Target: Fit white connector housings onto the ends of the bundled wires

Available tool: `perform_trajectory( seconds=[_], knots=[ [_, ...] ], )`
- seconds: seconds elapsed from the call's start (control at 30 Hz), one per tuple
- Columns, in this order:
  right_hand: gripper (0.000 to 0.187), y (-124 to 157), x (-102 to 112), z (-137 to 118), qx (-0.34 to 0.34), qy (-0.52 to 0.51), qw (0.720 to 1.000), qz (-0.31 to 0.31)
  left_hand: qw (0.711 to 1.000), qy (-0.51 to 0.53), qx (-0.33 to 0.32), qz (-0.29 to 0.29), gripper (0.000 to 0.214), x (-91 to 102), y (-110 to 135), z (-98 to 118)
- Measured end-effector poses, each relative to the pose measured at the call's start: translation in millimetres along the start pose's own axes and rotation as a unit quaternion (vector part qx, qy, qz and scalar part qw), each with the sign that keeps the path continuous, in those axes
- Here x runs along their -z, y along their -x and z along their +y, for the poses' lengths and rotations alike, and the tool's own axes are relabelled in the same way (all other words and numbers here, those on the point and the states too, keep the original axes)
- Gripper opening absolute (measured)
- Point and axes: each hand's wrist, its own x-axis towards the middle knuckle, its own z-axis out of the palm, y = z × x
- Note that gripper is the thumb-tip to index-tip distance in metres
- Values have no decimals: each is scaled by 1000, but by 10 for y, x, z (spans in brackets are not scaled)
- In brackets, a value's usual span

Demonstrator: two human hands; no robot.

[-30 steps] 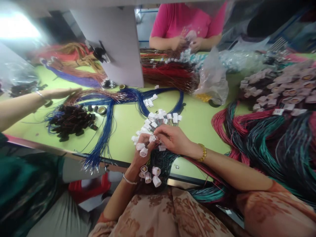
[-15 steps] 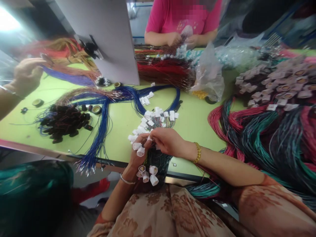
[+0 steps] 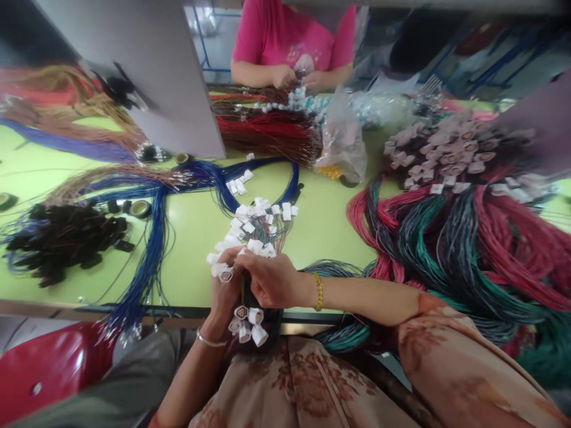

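My left hand [image 3: 227, 288] is closed around a bunch of wired white plastic connectors [image 3: 222, 271]; some stick out beside its fingers. Pressed against it, my right hand [image 3: 277, 280] is closed, its fingertips pinching at a white connector by the left fingers; the exact grip is partly hidden. Below the hands hang several larger white connectors [image 3: 244, 330] with hexagonal openings, on dark wires. Just beyond the hands, a heap of white connectors [image 3: 254, 217] with thin grey and red wires lies on the green table [image 3: 330, 232].
Blue wires [image 3: 156, 238] and black connectors [image 3: 66, 238] lie left. Red-and-green wire bundles [image 3: 446, 244] with white connectors [image 3: 459, 148] fill the right. A plastic bag [image 3: 343, 139] and a grey panel [image 3: 156, 77] stand behind. Across sits a person in pink [image 3: 289, 41]; a red chair [image 3: 49, 368] is lower left.
The view has swung right, so everything sits further left. A co-worker's hand at the left and a green-covered shape at lower left are gone from view. My hands stay together.
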Motion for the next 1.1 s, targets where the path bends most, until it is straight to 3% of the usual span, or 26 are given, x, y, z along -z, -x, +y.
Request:
perform_trajectory(
  seconds=[0.07, 0.17, 0.23, 0.3, 0.4, 0.5, 0.73, 0.93, 1.1],
  knots=[
    [29, -61, 91, 150, -27, -13, 999, 19, 998, -54, -24, -15, 30, -1, -35, 28],
    [24, -205, 472, 642, -121, 4, 988, 97, 983, -152, -101, -34, 27, -18, -58, 67],
    [27, -272, 820, 1080, -241, 129, 951, 143, 976, -177, -124, -28, 27, -30, -54, 67],
    [31, -286, 1146, 1508, -351, 236, 897, 130, 982, -156, -101, -28, 29, -37, -46, 49],
    [36, -260, 1456, 1984, -404, 285, 860, 127, 993, -97, -65, -24, 35, -34, -39, 21],
    [38, -295, 1539, 2240, -403, 311, 853, 112, 996, -58, -59, -30, 38, -12, -30, 12],
    [32, -379, 1361, 2350, -367, 330, 866, 79, 996, -16, -91, -8, 39, 41, 30, -50],
    [31, -39, 1079, 2062, -325, 319, 888, 69, 990, -26, -137, 39, 32, -86, 50, -17],
    [29, 244, 1044, 1847, -289, 283, 911, 83, 988, -5, -155, -16, 31, -129, 62, 63]
  ],
)
